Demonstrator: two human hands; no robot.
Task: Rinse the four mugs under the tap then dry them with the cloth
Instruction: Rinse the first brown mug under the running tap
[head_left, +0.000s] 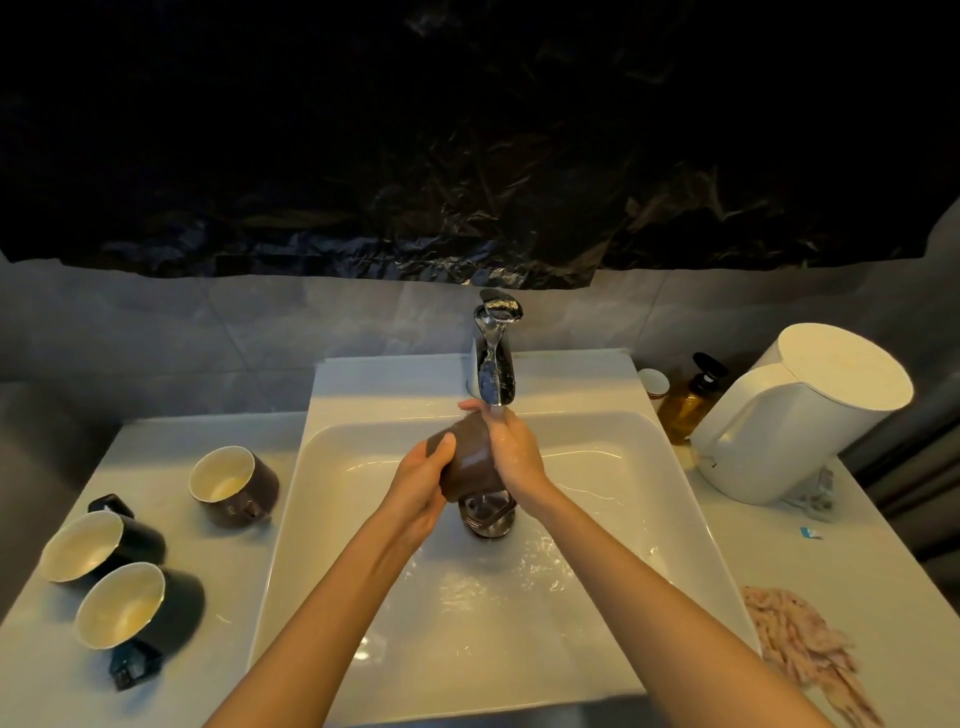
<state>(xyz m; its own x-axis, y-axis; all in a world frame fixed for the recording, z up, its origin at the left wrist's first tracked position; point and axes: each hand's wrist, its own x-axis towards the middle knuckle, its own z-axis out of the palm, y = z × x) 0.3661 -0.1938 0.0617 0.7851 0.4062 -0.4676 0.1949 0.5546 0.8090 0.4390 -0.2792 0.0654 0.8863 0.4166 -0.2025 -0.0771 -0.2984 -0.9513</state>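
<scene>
Under the tap (492, 358), hand-held mug (470, 460)

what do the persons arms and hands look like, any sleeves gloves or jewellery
Both forearms are bare to the bottom edge of the picture: no sleeves show. The left hand and right hand wear no gloves, and no rings, bracelets or watch show. The right hand looks wet and shiny on its back.

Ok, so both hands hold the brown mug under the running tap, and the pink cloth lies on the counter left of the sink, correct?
Not quite. The head view shows the pink shaggy cloth on the counter right of the white sink; three mugs sit left. Both hands do hold the brown mug under the running chrome tap.
</scene>
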